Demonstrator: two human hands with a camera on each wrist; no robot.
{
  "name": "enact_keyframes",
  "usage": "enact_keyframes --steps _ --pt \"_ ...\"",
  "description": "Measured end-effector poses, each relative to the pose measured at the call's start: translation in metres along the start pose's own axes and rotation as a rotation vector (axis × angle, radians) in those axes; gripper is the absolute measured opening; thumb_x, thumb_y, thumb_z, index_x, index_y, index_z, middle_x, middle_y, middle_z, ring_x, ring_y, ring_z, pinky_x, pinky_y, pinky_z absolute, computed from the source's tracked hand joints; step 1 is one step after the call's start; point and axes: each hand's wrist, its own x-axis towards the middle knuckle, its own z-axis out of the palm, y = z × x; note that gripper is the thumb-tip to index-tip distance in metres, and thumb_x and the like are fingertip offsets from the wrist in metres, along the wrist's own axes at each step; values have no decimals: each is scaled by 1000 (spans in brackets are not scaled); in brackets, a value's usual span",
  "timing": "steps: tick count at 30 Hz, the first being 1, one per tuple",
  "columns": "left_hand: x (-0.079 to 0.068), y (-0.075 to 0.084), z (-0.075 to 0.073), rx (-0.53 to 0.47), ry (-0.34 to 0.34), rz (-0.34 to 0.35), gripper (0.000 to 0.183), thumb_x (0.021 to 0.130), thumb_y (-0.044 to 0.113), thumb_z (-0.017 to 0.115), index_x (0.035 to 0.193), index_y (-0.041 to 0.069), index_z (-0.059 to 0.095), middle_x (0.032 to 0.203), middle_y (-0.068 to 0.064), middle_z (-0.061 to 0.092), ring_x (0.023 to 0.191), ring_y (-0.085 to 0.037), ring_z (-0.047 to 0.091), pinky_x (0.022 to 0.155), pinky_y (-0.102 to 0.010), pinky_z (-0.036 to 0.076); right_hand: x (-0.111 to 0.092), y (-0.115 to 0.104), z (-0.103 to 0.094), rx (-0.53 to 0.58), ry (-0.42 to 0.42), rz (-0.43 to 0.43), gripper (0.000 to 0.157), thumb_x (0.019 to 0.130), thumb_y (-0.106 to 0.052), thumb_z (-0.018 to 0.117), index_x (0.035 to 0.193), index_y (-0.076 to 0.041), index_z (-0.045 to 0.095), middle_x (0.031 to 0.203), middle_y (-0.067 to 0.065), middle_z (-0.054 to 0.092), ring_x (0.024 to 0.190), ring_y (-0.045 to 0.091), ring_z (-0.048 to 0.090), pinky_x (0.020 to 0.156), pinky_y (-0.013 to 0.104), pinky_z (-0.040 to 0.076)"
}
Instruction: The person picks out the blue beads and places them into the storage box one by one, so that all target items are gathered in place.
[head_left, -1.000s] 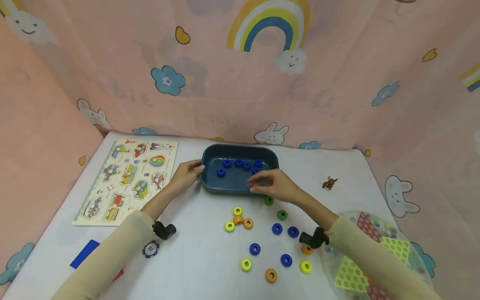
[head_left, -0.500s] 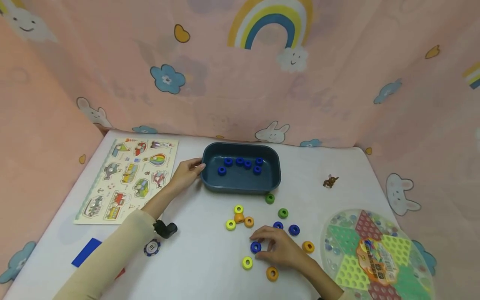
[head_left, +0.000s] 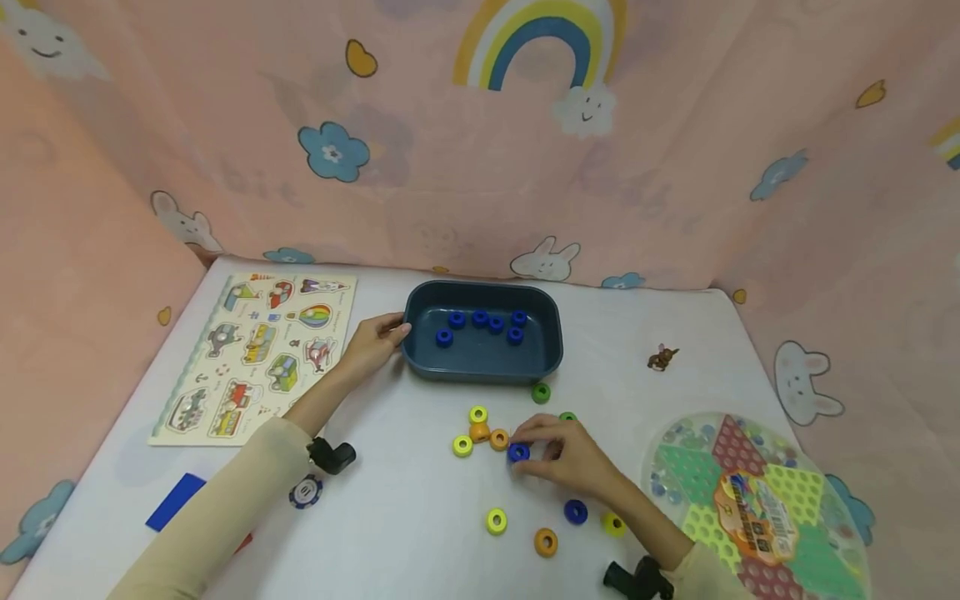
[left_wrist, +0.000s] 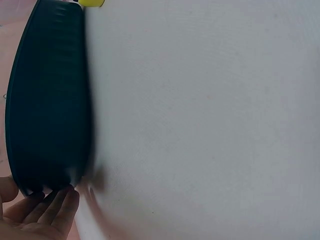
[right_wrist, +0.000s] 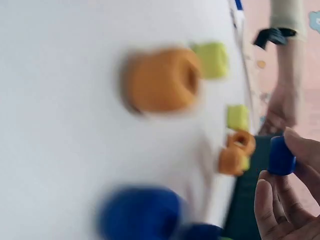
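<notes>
A: Six blue rings (head_left: pixel 483 324) lie in the dark tray (head_left: pixel 551 354) near the table's (head_left: pixel 390 517) far edge, going by the head view. The right hand (head_left: pixel 566 458) pinches one more blue ring (head_left: pixel 518 452) at its fingertips, just above the table's middle and right beside an orange ring (head_left: pixel 498 439).

B: And the left hand (head_left: pixel 371 343)?

A: Its fingers, nearly straight, rest against the tray's left end and grip nothing. As for what is left, one blue ring (head_left: pixel 575 511) lies loose toward the near edge. Yellow, orange and green rings are scattered between it and the tray. So I judge the blue ones mostly gathered, with one in hand and at least one to go; the hand may hide others.

B: What does the left wrist view add?

A: The tray's ribbed outer wall (left_wrist: pixel 47 100) up close and the fingertips (left_wrist: pixel 60 207) touching its corner, which the head view shows only small. No blue ring shows there.

B: And the right wrist?

A: The pinched ring (right_wrist: pixel 281 156) sits clearly between thumb and fingertip, off the table. A blurred orange ring (right_wrist: pixel 160 80) and a blurred blue one (right_wrist: pixel 140 212) lie nearer the camera. Only the head view shows the puzzle board (head_left: pixel 258 354) by the left edge and the round game board (head_left: pixel 750 500) at the near right corner.
</notes>
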Motion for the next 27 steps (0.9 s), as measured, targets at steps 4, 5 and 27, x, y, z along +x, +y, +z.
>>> enact_keyframes --steps 4,5,27 --pt "0 0 -6 2 11 -13 44 96 17 51 134 -4 43 131 -21 48 114 -28 52 86 -29 50 38 -14 -30 -34 52 -99 31 77 -19 77 105 -9 70 104 -2 61 87 17 56 64 29 52" --pt "0 -1 -7 1 10 -14 44 97 17 51 134 -4 43 131 -22 47 114 -28 52 86 -29 50 49 -17 -36 -49 58 -122 31 77 -19 76 105 -9 70 105 -1 60 85 16 56 63 29 52" --pt "2 -1 0 10 2 -18 44 96 18 52 134 -3 44 132 -19 47 115 -27 51 87 -27 49 208 -11 -49 -507 -261 -105 34 76 -16 77 107 -5 68 102 6 62 89 20 56 73 28 49"
